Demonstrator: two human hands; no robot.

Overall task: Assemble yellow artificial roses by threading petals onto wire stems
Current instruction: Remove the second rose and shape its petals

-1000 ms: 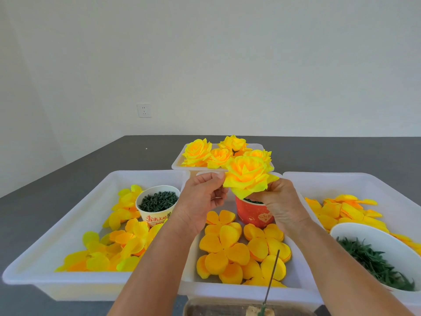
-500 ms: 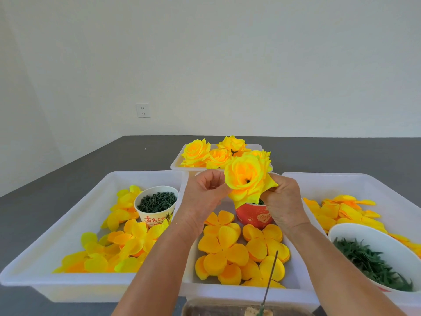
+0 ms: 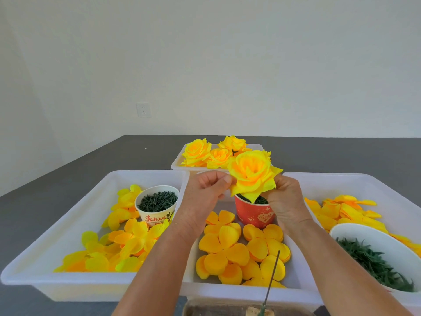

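I hold a yellow rose [image 3: 251, 173] up over the middle tray, its open face tilted toward me. My left hand [image 3: 205, 192] pinches an outer petal at the rose's left edge. My right hand [image 3: 286, 201] grips the rose from behind and below, and its fingers are hidden by the petals. Flat orange-yellow petal layers [image 3: 224, 249] lie in the middle tray [image 3: 239, 290] below my hands. A thin green wire stem [image 3: 272, 277] stands upright at the near edge.
Finished roses [image 3: 205, 153] fill a small tray at the back. A red cup [image 3: 255, 213] and a white cup [image 3: 157, 205] hold dark green parts. The left tray [image 3: 57, 224] and right tray [image 3: 387, 185] hold loose petals; a white bowl [image 3: 373, 254] holds green leaves.
The rose has tipped from facing up to facing me and shifted slightly right. My left hand moved its pinch along the outer petals. The right hand stayed behind the rose.
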